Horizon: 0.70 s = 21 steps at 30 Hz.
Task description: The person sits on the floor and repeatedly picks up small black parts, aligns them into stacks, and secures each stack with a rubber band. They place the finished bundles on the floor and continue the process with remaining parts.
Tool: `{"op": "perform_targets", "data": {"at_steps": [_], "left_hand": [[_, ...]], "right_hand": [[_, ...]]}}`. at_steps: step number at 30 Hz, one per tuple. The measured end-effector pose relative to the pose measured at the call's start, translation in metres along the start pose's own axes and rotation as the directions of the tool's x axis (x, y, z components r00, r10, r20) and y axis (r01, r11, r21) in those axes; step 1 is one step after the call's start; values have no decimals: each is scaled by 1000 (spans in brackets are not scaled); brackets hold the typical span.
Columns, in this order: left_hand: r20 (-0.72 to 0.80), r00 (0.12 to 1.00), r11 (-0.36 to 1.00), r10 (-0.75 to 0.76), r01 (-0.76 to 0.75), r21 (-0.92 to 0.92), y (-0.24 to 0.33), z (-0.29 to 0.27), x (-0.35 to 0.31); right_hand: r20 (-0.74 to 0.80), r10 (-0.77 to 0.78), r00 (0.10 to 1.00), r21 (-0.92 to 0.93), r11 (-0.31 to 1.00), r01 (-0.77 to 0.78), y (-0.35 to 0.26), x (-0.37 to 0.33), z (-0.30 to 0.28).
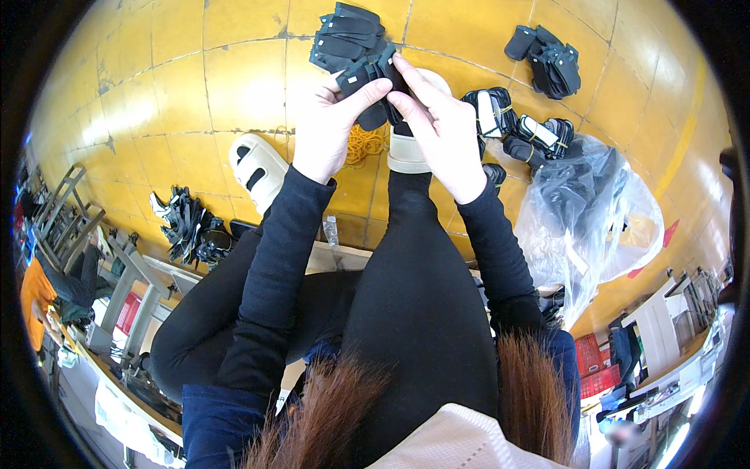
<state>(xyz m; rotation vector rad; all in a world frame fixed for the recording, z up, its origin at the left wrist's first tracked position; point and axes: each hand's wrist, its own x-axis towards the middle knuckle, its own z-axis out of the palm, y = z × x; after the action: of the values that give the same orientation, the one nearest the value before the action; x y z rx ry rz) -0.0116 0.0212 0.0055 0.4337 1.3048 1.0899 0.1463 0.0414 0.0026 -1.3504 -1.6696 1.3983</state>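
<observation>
Between my hands is a small stack of black fabric pieces [373, 78] with rounded ends and a little white tag on one. My left hand [332, 125] grips the stack from the left, its thumb pressed across the top. From the right, my right hand [440, 125] pinches the stack's edge, thumb and fingers closed. The fingers under the stack are hidden. Just beyond lies a fanned pile of similar black pieces [348, 35] on the floor. Below my hands is a heap of yellow rubber bands [364, 146], partly covered by the left wrist.
Banded black bundles [492, 112] and a clear plastic bag [598, 219] of dark pieces lie on my right. Farther off sits another black pile [551, 62]. Black straps [187, 227] and a beige clog [258, 170] are on my left. A person in orange [37, 301] is at the far left.
</observation>
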Motion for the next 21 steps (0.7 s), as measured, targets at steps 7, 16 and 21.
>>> {"op": "perform_targets", "data": {"at_steps": [7, 16, 21], "left_hand": [[6, 1000, 998, 12, -12, 68, 3, 1, 1], [2, 1000, 994, 30, -30, 109, 5, 4, 0], [-19, 999, 980, 41, -36, 194, 4, 2, 2]], "right_hand": [[-33, 32, 999, 170, 985, -26, 10, 0, -1], [-66, 15, 998, 170, 985, -3, 9, 0, 0], [-97, 66, 993, 101, 993, -56, -2, -1, -2]]}}
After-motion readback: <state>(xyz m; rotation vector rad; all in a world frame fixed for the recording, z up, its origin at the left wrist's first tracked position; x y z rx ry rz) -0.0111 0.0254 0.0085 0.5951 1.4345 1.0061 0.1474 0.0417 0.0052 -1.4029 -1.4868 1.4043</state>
